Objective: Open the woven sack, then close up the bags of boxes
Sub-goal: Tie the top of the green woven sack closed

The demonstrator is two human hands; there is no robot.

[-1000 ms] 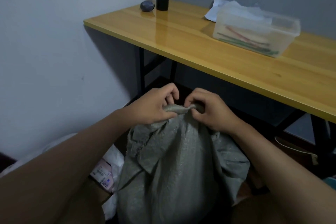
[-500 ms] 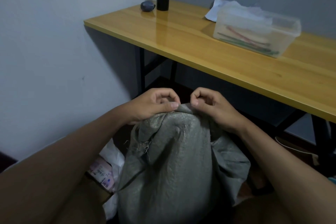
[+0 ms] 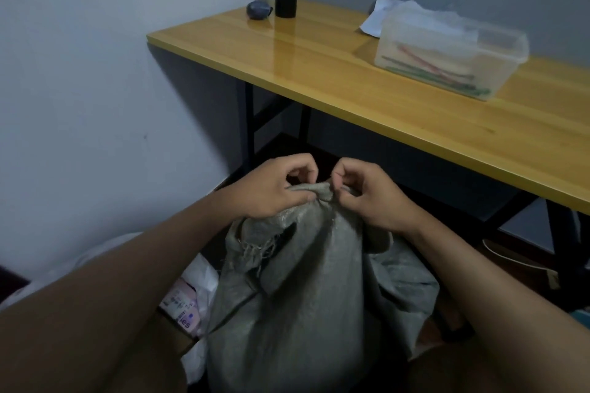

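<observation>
Both hands, left hand (image 3: 271, 190) and right hand (image 3: 373, 193), pinch the bunched mouth of the grey woven sack (image 3: 297, 297); its contents are hidden.

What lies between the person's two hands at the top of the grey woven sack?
In the head view, only the bunched neck of the grey woven sack: left hand and right hand pinch it from either side.

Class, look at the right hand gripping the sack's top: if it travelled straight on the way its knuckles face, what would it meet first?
Most likely the left hand, which faces the right hand across the bunched top of the woven sack that both pinch. Depth is hard to judge from one view.
</observation>
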